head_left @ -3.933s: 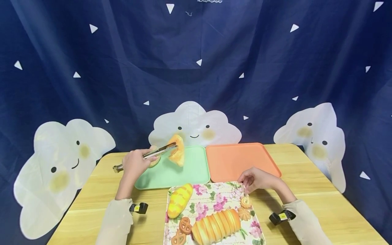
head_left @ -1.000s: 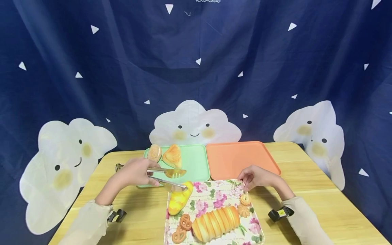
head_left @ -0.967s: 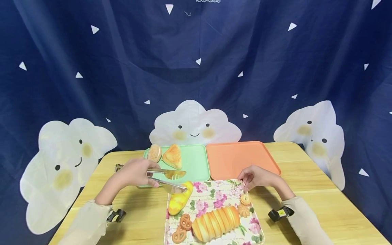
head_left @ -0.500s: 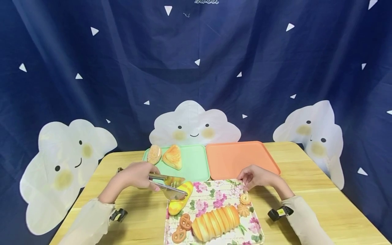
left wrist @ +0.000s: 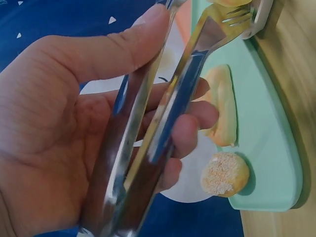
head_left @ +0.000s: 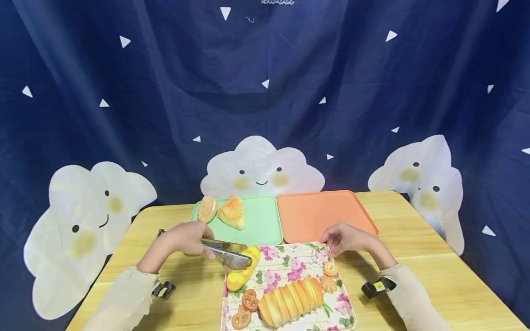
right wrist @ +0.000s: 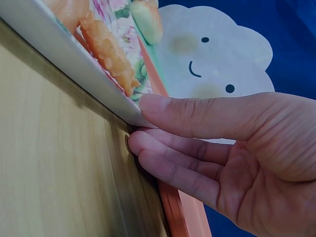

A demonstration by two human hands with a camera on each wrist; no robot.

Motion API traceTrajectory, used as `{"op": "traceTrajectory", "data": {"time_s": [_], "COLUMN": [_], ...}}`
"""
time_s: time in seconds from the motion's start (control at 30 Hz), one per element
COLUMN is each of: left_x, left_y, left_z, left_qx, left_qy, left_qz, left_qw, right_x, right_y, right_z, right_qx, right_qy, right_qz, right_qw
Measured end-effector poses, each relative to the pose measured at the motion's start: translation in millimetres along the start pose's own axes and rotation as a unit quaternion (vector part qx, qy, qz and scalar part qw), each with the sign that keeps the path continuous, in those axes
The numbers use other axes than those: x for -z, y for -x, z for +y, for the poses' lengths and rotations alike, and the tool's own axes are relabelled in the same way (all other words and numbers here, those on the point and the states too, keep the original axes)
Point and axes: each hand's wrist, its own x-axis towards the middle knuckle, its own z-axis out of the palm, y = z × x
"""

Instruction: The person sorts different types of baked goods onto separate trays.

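My left hand (head_left: 192, 238) grips metal food tongs (left wrist: 148, 133), thumb on one arm and fingers curled round the other. The tongs' ends reach across a yellow oblong bread (head_left: 242, 272) at the floral tray's far left corner; one end lies over the bread, and the other is partly hidden behind it. My right hand (head_left: 345, 240) pinches the far right corner of the floral tray (head_left: 285, 262), thumb (right wrist: 158, 104) on the rim and fingers beneath. Also on this tray are a ridged bread roll (head_left: 291, 302), brown pretzels (head_left: 245, 309) and round cookies (head_left: 329, 277).
Behind the floral tray, a green tray (head_left: 262, 225) holds a sesame bun (head_left: 207, 209) and a triangular pastry (head_left: 232, 212). An orange tray (head_left: 323, 216) adjoins it on the right. All stand on a wooden table (head_left: 418, 257) before a dark blue curtain (head_left: 265, 110).
The triangular pastry, earlier in the tongs, now lies on the green tray. My left hand has brought the tongs nearer to the yellow bread, and their ends have closed in on it. The right hand stays.
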Motion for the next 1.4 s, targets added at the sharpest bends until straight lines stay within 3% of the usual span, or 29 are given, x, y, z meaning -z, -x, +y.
{"op": "traceTrajectory", "data": {"time_s": [0.4,0.77,0.93,1.17,1.3,1.4], "left_x": [-5.5,-7.9,-9.8,-1.3,5.9,8.5], "left_y": [-3.0,1.8,3.9,-2.0,-6.9,-11.3], "left_z": [-0.8,-3.3,-3.0,2.8,3.1,4.3], "left_qx": [-0.021,-0.028,-0.027,-0.053,-0.044,-0.035], "left_qy": [-0.081,-0.099,-0.089,-0.059,-0.038,-0.037], "left_qz": [0.053,0.072,0.079,0.116,0.15,0.191], "left_qw": [0.9951,0.9921,0.9925,0.99,0.987,0.9804], "right_x": [0,1,-1,-1,-1,-1], "right_y": [2,2,2,5,4,3], "right_z": [-2,-4,-2,-4,-4,-5], "right_qx": [-0.002,-0.01,-0.019,-0.019,-0.02,-0.02], "right_qy": [0.009,0.012,0.003,0.003,0.005,0.004], "right_qz": [0.003,0.009,0.008,0.013,0.014,0.012], "right_qw": [1.0,1.0,1.0,1.0,1.0,1.0]}}
